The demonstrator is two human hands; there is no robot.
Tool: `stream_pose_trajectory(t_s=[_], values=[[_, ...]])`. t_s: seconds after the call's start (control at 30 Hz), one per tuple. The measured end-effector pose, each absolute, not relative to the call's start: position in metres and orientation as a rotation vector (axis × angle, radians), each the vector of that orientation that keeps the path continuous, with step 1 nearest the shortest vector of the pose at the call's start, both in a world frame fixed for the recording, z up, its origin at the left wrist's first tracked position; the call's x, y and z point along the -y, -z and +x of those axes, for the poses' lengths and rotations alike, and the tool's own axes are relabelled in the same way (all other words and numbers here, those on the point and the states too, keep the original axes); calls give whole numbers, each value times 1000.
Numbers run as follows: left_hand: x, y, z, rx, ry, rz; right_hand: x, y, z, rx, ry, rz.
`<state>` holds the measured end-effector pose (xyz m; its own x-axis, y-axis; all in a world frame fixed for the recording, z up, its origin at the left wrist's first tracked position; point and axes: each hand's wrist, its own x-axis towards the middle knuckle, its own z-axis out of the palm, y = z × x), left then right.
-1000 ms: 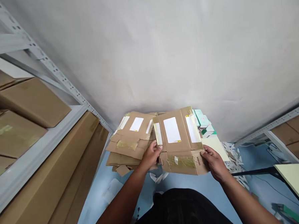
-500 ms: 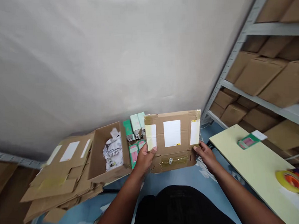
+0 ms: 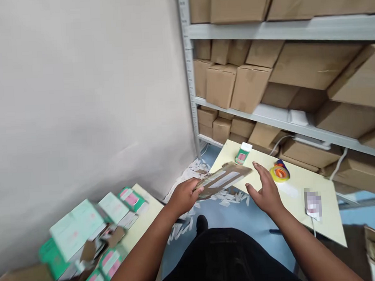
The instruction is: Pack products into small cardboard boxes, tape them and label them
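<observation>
A folded flat cardboard box (image 3: 228, 176) with white label patches is in my left hand (image 3: 186, 196), thumb on top at its near left end. The cardboard is tilted, its far end over the right-hand table (image 3: 293, 210). My right hand (image 3: 265, 191) hovers off the cardboard's right end, thumb and fingers apart, holding nothing. Beyond the cardboard lies a small green and pink packet (image 3: 242, 153) with a white flap. To the right of my right hand's fingers sits a yellow tape roll (image 3: 280, 173) on a dark blue dispenser.
Metal shelving (image 3: 263, 29) packed with cardboard boxes stands behind the right table. A blurred-out object (image 3: 313, 204) with a cable lies on that table. At left, another table (image 3: 139, 235) bears mint and green-pink boxes (image 3: 79, 226). Paper scraps (image 3: 182, 231) litter the blue floor.
My view has swung right. The cardboard, held upright by both hands before, is now tipped over toward the right table. My right hand has let go of it; my left still grips it.
</observation>
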<state>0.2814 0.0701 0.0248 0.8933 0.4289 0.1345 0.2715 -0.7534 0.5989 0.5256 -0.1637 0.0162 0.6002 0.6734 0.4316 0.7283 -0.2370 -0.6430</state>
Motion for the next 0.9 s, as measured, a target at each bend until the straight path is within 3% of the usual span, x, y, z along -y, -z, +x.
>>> stream_pose_trajectory(t_s=[0.23,0.37,0.5,0.67,0.9], values=[[-109,-19,411,124,-33,2702,136,11,561,510,-232,-1870],[-121,-23,464,324,-102,2645,164,42,578,143,-116,-1729],[-134,-2,502,94,-303,2439,214,68,599,-103,26,-1651],[-105,62,542,-149,-4,1851,246,95,633,-233,16,-1598],[-39,101,587,-287,-76,1544,275,134,686,-85,-87,-1572]])
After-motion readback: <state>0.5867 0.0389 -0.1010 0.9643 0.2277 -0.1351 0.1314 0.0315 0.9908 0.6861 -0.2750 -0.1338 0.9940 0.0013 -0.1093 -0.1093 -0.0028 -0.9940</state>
